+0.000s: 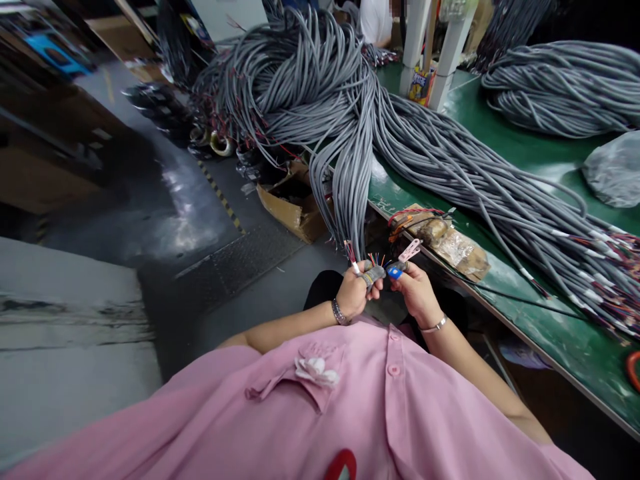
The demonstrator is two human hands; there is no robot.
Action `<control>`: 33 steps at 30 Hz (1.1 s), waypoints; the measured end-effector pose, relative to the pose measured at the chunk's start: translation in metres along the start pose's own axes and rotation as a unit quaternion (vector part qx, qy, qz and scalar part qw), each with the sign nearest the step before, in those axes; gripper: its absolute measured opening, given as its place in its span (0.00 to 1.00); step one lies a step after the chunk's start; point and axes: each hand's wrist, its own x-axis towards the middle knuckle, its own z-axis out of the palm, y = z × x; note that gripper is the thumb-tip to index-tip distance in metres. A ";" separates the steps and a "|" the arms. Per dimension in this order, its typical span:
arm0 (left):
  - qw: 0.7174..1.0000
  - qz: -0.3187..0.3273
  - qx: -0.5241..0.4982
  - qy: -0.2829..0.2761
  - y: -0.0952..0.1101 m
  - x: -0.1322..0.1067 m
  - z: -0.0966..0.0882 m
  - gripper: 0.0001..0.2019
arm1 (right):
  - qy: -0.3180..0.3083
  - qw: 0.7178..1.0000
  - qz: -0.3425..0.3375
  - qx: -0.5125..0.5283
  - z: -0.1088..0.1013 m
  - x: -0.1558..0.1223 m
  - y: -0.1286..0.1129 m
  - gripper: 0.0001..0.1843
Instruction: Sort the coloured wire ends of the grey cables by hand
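My left hand (354, 291) is closed around the end of a grey cable (374, 272) whose coloured wire tips fan out above my fingers. My right hand (414, 288) is closed too, pinching a small pink flat tool (410, 251) right beside those wire tips. Some fingertips wear grey and blue guards. Both hands hover close together over my lap, at the near edge of the green bench (560, 333). A thick bundle of grey cables (345, 180) hangs off the bench down to my left hand.
Long grey cable bundles (480, 180) lie across the green bench, with another coil (565, 87) at the back right. A taped brown packet (450, 241) sits at the bench edge. An open cardboard box (293, 203) stands on the floor. A plastic bag (615, 167) lies far right.
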 end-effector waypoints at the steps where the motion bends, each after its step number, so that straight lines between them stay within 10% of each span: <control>1: 1.000 -0.001 -0.003 0.001 0.001 0.000 0.000 0.17 | -0.003 1.000 0.004 0.008 0.000 0.000 0.001 0.11; 12: 0.998 -0.008 -0.030 -0.050 0.019 -0.005 0.013 0.16 | -0.062 0.988 0.053 0.128 -0.019 0.016 -0.016 0.21; 19: 0.998 -0.003 -0.005 -0.058 0.022 0.001 0.020 0.15 | 0.084 0.992 -0.096 0.013 -0.009 0.018 -0.017 0.23; 33: 0.998 -0.022 0.028 -0.053 0.013 0.000 0.020 0.17 | 0.030 0.988 -0.007 0.151 -0.005 0.028 -0.012 0.25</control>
